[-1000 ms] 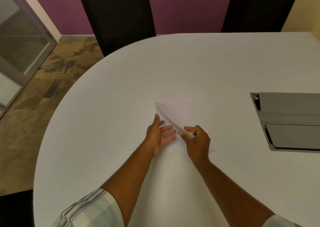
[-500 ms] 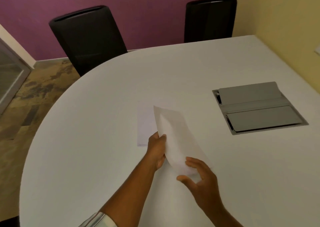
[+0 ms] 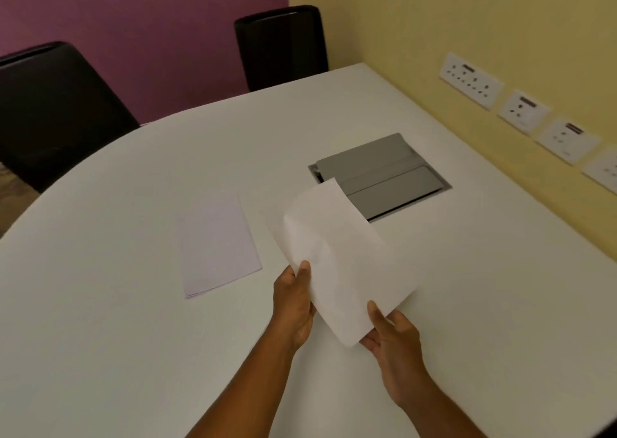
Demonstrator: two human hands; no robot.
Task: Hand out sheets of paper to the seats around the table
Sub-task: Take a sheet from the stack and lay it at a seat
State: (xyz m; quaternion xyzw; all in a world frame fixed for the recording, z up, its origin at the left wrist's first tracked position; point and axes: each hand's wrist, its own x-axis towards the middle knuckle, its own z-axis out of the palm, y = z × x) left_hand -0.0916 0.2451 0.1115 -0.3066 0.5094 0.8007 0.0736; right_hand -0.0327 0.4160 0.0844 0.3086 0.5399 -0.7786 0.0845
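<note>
A white sheet of paper (image 3: 337, 260) is lifted off the white table (image 3: 117, 321), curved and tilted. My left hand (image 3: 295, 304) grips its left edge with the thumb on top. My right hand (image 3: 390, 337) holds its near corner from below, thumb on the sheet. A small stack of white sheets (image 3: 217, 244) lies flat on the table to the left of my hands. Two black chairs stand at the far side: one at the left (image 3: 53, 110), one further back by the wall corner (image 3: 282, 45).
A grey cable hatch (image 3: 390, 177) is set into the table right behind the lifted sheet. A yellow wall with several socket plates (image 3: 521, 110) runs along the table's right edge. A purple wall stands behind the chairs.
Both hands have lifted one sheet off the stack and carried it to the right. The view has swung right, bringing the yellow wall and sockets into sight.
</note>
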